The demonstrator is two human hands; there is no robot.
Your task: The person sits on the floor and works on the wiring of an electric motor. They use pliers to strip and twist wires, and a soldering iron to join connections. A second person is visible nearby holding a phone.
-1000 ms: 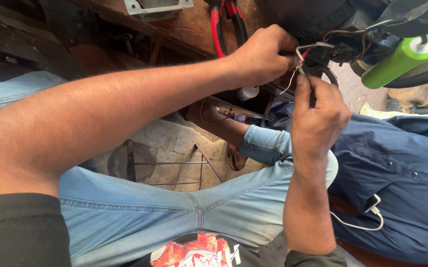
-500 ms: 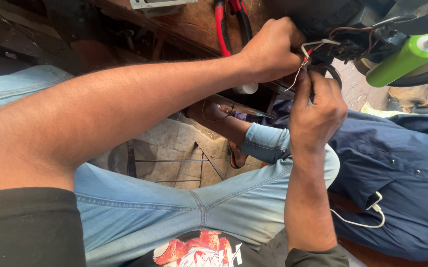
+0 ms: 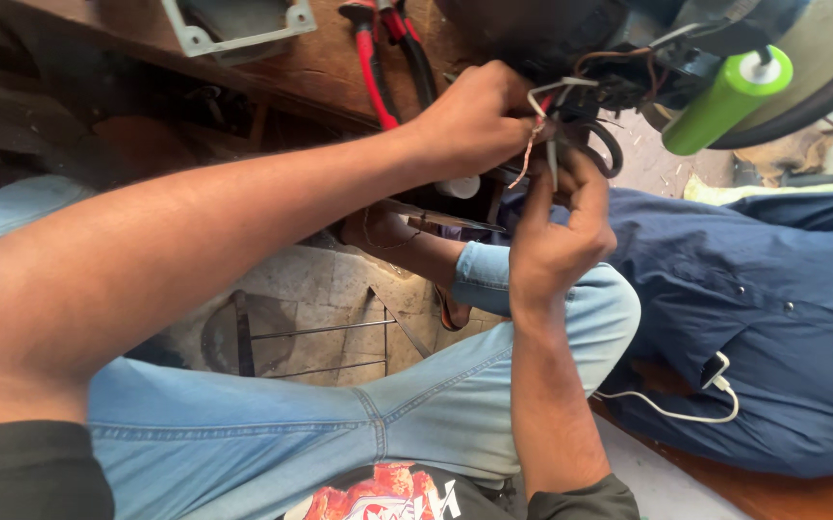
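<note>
- Up top lies a brown wooden bench [image 3: 339, 67] with red pliers [image 3: 378, 67] on it, and a stone floor [image 3: 339, 289] shows below our blue jeans [image 3: 339, 424].
- Our left hand [image 3: 474, 120] pinches the wires [image 3: 537, 120] tight, fingers pressed together, right beside the dark machine [image 3: 570, 39].
- Our right hand [image 3: 556, 236] reaches up from below, its fingers pinching a thin wire end.
- We think it helps to hold the bare ends steady and keep them lined up.
- We cannot see where the wires join; our fingers hide it.
- Nearby, a green tube [image 3: 724, 101] sticks out, and the machine is cut off at the edge.
</note>
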